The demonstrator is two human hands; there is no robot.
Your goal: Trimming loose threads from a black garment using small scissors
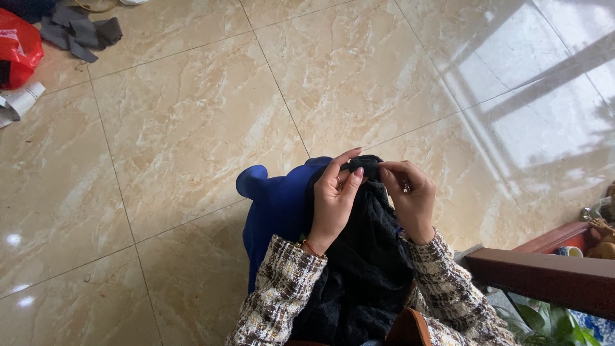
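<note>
A black lace-textured cloth [366, 256] lies over my lap and runs up between my hands. My left hand [334, 202] pinches its top edge with thumb and fingers. My right hand [410, 198], with a ring on one finger, grips the same top edge from the other side, close to the left hand. Under the black cloth, a bright blue fabric [275, 211] spreads out to the left. Both my sleeves are brown and cream tweed.
Shiny beige marble floor tiles [192, 128] fill most of the view. A red bag [18, 48], grey fabric scraps [80, 31] and paper [22, 99] lie at top left. A dark wooden rail [544, 275], a plant [544, 320] and small objects stand at lower right.
</note>
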